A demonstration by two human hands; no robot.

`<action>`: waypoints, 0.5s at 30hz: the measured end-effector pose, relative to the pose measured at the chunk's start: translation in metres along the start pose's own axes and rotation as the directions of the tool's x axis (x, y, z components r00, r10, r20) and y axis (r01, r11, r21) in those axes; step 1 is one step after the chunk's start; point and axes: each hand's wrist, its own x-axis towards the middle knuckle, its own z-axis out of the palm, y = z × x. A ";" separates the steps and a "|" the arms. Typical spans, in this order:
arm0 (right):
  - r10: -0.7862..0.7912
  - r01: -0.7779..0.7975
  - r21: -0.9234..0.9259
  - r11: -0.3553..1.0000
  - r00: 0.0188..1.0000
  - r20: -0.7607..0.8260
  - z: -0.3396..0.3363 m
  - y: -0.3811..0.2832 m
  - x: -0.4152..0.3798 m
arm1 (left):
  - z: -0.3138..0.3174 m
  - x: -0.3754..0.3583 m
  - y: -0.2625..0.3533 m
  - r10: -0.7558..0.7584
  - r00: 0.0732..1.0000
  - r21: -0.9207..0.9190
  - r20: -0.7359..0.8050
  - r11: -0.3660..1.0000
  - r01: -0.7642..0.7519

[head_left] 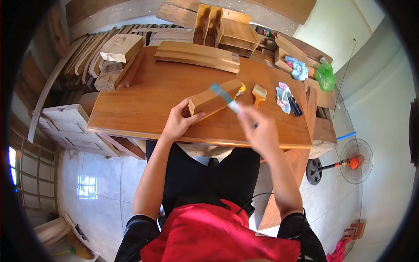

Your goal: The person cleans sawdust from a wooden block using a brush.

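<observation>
My left hand [178, 120] grips the near left end of a rectangular wooden block [214, 101], thumb along its front side and fingers behind. The block is held at a slant over the brown wooden table [131, 102]. In my right hand [258, 126] is a slim flat tool [223, 94] with a teal end and a pale part by the fingers; motion blurs it. Its teal end overlaps the block's top in this view. A yellow round object [241, 89] shows partly behind the block's far end. Right of it lies a flat paintbrush [259, 92] with an orange handle.
A patterned cloth [283, 97] and black pens or tools [295, 107] lie at the table's right. Long shaped boards [196, 56] and a wooden organizer [227, 32] stand at the back. Timber blocks [122, 48] are stacked back left; a fan [355, 161] stands right.
</observation>
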 end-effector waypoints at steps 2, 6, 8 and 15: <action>-0.046 0.029 0.104 0.994 0.986 0.163 0.000 -0.020 -0.013 | -0.003 -0.002 -0.011 -0.038 0.999 0.045 0.023 0.998 0.037; 0.495 -0.487 -0.117 0.865 0.868 0.047 -0.022 0.008 0.015 | 0.008 -0.005 0.000 0.056 0.996 0.036 -0.067 0.998 -0.053; 0.143 -0.148 0.053 0.988 0.986 0.086 -0.008 0.008 0.009 | 0.007 0.002 0.002 0.175 0.979 0.420 -0.108 0.900 -0.114; 0.134 -0.137 0.016 0.990 0.983 0.122 -0.013 0.072 0.076 | -0.014 0.067 0.006 0.301 0.953 0.551 0.002 0.795 -0.252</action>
